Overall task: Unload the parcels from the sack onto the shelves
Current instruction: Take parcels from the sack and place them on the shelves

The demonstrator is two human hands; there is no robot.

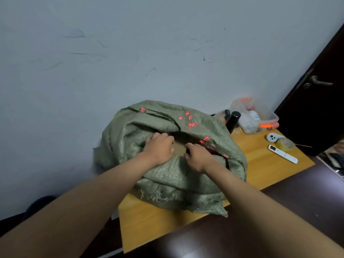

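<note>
On a wooden table (260,161), at frame centre, the left hand (160,147) and right hand (198,157) clutched the sack (167,175) mouth; a cardboard parcel (179,148) showed inside at 12 o'clock of the hands. Unloading looked barely begun; no shelves visible.

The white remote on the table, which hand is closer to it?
Right. The right hand grips the sack at its opening, on the side toward the white remote. The left hand grips the sack farther away, beyond the right hand.
</note>
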